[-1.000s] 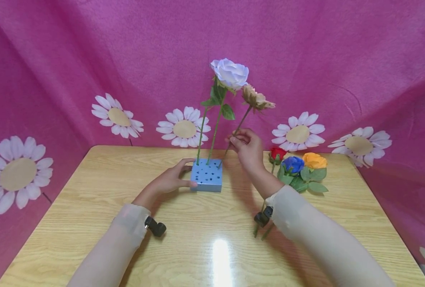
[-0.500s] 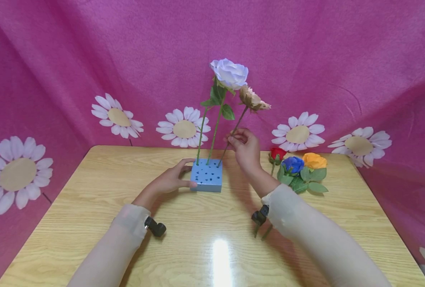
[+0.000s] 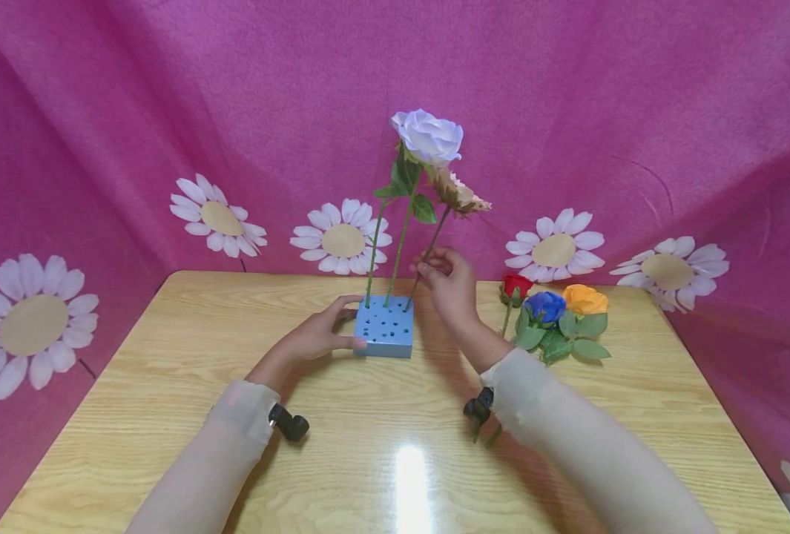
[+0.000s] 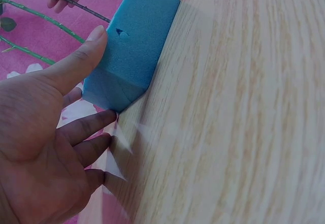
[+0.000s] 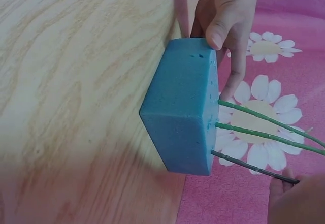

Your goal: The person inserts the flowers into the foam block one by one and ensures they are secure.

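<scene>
A blue foam block (image 3: 388, 348) with small holes in its top stands on the table. My left hand (image 3: 317, 331) holds it at the left side, the thumb (image 4: 84, 56) against its near edge and fingers at the far side. Two green stems (image 5: 264, 117) are stuck in the back of the block, rising to a white rose (image 3: 428, 137) with green leaves. At the back right hole, my right hand (image 3: 453, 285) pinches the dark stem of a beige flower (image 3: 460, 194). In the right wrist view that dark stem (image 5: 244, 165) meets the block's top; how deep it sits is hidden.
Right of my right hand lie a red rose (image 3: 517, 287), a blue rose (image 3: 545, 307) and an orange rose (image 3: 584, 299), their stems partly under my right forearm. A pink curtain (image 3: 288, 89) printed with daisies hangs behind the wooden table (image 3: 341, 460).
My right hand has moved slightly left and down with the beige flower. Its bloom is lower and closer to the white rose. The left hand and block have stayed put.
</scene>
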### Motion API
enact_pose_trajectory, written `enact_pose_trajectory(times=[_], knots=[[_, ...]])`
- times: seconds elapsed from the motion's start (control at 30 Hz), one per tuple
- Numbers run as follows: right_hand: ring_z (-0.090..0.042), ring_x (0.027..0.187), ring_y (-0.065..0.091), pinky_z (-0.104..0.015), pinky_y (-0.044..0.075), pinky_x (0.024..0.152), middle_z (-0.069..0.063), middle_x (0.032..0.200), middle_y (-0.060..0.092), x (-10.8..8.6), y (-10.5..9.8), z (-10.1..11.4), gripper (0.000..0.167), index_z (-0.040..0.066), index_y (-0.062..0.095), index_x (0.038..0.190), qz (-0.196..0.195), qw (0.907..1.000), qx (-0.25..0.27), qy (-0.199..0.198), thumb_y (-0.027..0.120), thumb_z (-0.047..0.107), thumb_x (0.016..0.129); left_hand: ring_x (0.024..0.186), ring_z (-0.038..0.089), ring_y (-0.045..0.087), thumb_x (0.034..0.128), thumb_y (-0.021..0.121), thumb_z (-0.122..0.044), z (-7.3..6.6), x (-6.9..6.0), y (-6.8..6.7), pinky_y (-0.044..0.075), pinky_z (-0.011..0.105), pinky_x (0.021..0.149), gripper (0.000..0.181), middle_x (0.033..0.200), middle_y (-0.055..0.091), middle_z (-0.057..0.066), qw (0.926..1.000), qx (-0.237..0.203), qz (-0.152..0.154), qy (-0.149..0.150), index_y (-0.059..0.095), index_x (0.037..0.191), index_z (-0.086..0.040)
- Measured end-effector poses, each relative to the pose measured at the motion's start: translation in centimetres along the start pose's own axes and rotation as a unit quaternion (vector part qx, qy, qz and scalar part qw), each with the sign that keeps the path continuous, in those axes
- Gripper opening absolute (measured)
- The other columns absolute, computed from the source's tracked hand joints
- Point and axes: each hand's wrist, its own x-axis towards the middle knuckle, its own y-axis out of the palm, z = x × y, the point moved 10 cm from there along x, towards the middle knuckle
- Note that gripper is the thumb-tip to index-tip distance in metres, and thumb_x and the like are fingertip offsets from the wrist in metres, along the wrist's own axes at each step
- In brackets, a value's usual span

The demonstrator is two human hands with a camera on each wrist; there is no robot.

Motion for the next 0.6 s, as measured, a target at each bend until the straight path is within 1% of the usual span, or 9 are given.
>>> enact_pose_trajectory(times=[0.07,0.1,0.2,0.27,0.33,0.47,0.57,0.6], knots=[[-0.008,0.08,0.072,-0.04,0.059,0.092,-0.036,0.109,0.066,-0.1,0.1,-0.2,0.017,-0.015,0.059,0.111,0.002,1.0,-0.009,-0.001,0.058,-0.018,0.095,0.155,0.034,0.028,0.0893,0.081,-0.038,0.0,0.0,0.0,0.017,0.063,0.123,0.087,0.162,0.042,0.015,1.0,0.001,0.0,0.001,0.029,0.159,-0.031],[-0.01,0.082,0.072,-0.037,0.06,0.091,-0.038,0.112,0.065,-0.1,0.1,-0.3,0.017,-0.015,0.059,0.112,0.002,0.9999,-0.014,-0.001,0.058,-0.018,0.095,0.155,0.034,0.028,0.0893,0.081,-0.037,0.0,0.0,0.0,0.017,0.063,0.123,0.087,0.162,0.042,0.015,1.0,0.001,-0.001,0.001,0.029,0.159,-0.031],[-0.014,0.086,0.072,-0.036,0.06,0.091,-0.036,0.113,0.066,-0.2,0.1,-0.6,0.019,-0.014,0.059,0.114,0.002,0.9997,-0.024,0.001,0.058,-0.017,0.095,0.154,0.034,0.028,0.0894,0.081,-0.038,0.0,0.0,0.0,0.018,0.063,0.123,0.087,0.162,0.041,0.015,1.0,0.002,-0.001,0.003,0.029,0.159,-0.031],[-0.015,0.086,0.073,-0.038,0.059,0.093,-0.036,0.113,0.066,-0.2,0.2,-0.7,0.019,-0.015,0.059,0.114,0.003,0.9996,-0.027,0.0,0.058,-0.016,0.095,0.154,0.034,0.029,0.0893,0.081,-0.037,0.0,0.0,0.0,0.019,0.063,0.123,0.088,0.162,0.041,0.015,1.0,0.001,-0.001,0.004,0.029,0.159,-0.03],[-0.015,0.086,0.072,-0.037,0.059,0.092,-0.035,0.113,0.067,-0.2,0.2,-0.9,0.018,-0.014,0.059,0.114,0.004,0.9992,-0.039,0.001,0.058,-0.015,0.096,0.154,0.034,0.029,0.0893,0.081,-0.038,0.0,0.0,0.0,0.019,0.063,0.123,0.088,0.162,0.042,0.015,1.0,-0.001,-0.001,0.005,0.029,0.159,-0.03],[-0.018,0.088,0.072,-0.03,0.06,0.088,-0.032,0.112,0.067,-0.3,0.2,-1.3,0.018,-0.013,0.059,0.115,0.008,0.9983,-0.058,0.006,0.058,-0.013,0.098,0.154,0.034,0.029,0.0892,0.081,-0.038,0.1,0.0,0.0,0.019,0.064,0.123,0.088,0.161,0.042,0.014,1.0,-0.004,0.0,0.007,0.029,0.159,-0.03],[-0.021,0.092,0.072,-0.029,0.06,0.087,-0.031,0.111,0.068,-0.3,0.3,-1.5,0.018,-0.013,0.058,0.116,0.012,0.9976,-0.067,0.012,0.058,-0.012,0.098,0.154,0.034,0.028,0.0893,0.081,-0.038,0.0,0.0,0.1,0.018,0.064,0.123,0.087,0.162,0.042,0.014,1.0,-0.004,0.0,0.006,0.029,0.159,-0.032],[-0.023,0.094,0.073,-0.03,0.06,0.088,-0.031,0.112,0.068,-0.4,0.3,-1.6,0.017,-0.012,0.058,0.115,0.014,0.9974,-0.07,0.014,0.059,-0.011,0.098,0.154,0.035,0.028,0.0894,0.081,-0.038,0.1,0.0,0.1,0.017,0.064,0.123,0.087,0.162,0.042,0.014,1.0,-0.003,-0.001,0.005,0.029,0.159,-0.032]])
